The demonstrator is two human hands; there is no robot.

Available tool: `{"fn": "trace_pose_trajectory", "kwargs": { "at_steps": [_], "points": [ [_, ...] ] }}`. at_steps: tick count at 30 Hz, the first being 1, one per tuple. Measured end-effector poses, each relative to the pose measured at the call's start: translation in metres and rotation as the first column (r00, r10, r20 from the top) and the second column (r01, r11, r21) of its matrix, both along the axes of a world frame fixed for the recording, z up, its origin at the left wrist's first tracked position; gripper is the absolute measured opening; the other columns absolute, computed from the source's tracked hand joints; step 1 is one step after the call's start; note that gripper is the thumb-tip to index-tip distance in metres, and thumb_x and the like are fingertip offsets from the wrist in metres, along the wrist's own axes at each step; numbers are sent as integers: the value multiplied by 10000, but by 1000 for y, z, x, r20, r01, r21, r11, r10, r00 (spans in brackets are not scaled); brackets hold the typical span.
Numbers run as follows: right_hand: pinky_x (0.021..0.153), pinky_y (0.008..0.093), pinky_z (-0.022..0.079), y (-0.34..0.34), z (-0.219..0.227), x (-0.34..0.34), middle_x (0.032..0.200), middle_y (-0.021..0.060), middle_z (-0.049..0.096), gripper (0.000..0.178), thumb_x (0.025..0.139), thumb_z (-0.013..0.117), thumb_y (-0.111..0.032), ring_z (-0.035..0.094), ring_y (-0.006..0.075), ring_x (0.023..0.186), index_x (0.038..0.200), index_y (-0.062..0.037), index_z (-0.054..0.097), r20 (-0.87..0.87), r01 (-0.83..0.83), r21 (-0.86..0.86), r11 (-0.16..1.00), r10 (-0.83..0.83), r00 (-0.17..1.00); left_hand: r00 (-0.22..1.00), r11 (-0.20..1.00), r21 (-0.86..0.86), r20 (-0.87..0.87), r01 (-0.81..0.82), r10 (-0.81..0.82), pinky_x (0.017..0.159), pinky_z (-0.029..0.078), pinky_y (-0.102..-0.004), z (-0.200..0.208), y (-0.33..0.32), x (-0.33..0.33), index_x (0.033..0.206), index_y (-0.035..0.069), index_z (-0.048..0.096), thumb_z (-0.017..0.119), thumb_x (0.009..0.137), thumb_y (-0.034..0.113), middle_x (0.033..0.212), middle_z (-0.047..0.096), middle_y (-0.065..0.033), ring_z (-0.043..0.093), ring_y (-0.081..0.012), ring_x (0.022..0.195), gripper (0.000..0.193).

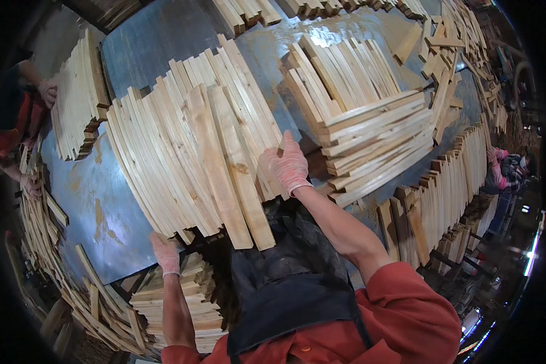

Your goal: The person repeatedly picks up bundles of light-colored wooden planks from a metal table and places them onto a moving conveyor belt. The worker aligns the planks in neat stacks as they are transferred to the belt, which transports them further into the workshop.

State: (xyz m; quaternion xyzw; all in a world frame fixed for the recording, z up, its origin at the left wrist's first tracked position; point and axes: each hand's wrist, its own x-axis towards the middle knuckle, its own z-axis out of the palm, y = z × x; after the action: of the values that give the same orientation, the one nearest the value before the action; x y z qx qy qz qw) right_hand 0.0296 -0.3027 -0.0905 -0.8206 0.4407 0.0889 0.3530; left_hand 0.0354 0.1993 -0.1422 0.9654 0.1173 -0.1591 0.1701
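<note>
Pale wooden slats (188, 151) lie side by side in a broad fanned row across the middle of the blue-grey metal tabletop (91, 200), long narrow strips of light, raw wood with faint knots and grain; two wider boards (227, 176) sit on top near the row's right side, running down toward the near edge. The right hand (288, 165), in a pinkish knit glove, rests on the right end of the row, fingers curled closed over the edge of a slat, thumb raised. The left hand (165, 252), gloved the same, sits at the near edge of the tabletop below the row's lower left corner, fingers bent down at the slat ends; whether it grips one I cannot tell. Just beneath it a low stack (176, 303) of short slats stands below the tabletop. To the right of the row, a crosswise pile (370, 145) of slats lies in layers, close beside the right hand. More slats stand on edge in a rack (455, 182) at the far right. At the far left another person's gloved hand (47, 92) touches a separate bundle (76, 97).
</note>
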Motion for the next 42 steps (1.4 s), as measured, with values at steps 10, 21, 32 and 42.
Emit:
{"fn": "trace_pose_trajectory", "kwargs": {
  "at_steps": [10,21,32,42],
  "points": [
    [961,476,537,69,35,-151,1138,278,706,576,914,702,-462,673,449,1067,1230,20,681,23,-136,441,887,141,990,933,839,-512,176,-185,313,1297,248,-393,46,-49,-22,1638,-52,314,645,900,13,1697,355,-224,321,-334,1586,811],
    [824,493,568,110,50,-169,1015,239,750,473,912,669,-515,722,418,972,1043,-72,770,209,-156,336,929,88,974,980,675,-730,-34,109,-196,1085,514,-407,115,-246,-64,1614,0,390,735,944,123,1564,518,-207,582,-312,1341,763],
    [1001,420,538,61,85,-193,1223,194,699,834,951,717,-447,689,331,1138,1605,-37,403,397,-209,624,753,-75,915,663,391,-658,226,644,-713,918,562,-432,174,-487,55,1442,93,626,623,892,109,1160,753,-191,730,-320,1042,551],
    [1009,347,552,89,25,-268,1302,170,722,787,950,810,-333,712,229,1143,1596,-44,466,153,140,708,692,-344,927,277,177,-447,167,877,-946,1069,499,-470,103,-673,71,1409,122,672,506,1023,565,1294,722,-213,660,-423,1224,610]
  ]
}}
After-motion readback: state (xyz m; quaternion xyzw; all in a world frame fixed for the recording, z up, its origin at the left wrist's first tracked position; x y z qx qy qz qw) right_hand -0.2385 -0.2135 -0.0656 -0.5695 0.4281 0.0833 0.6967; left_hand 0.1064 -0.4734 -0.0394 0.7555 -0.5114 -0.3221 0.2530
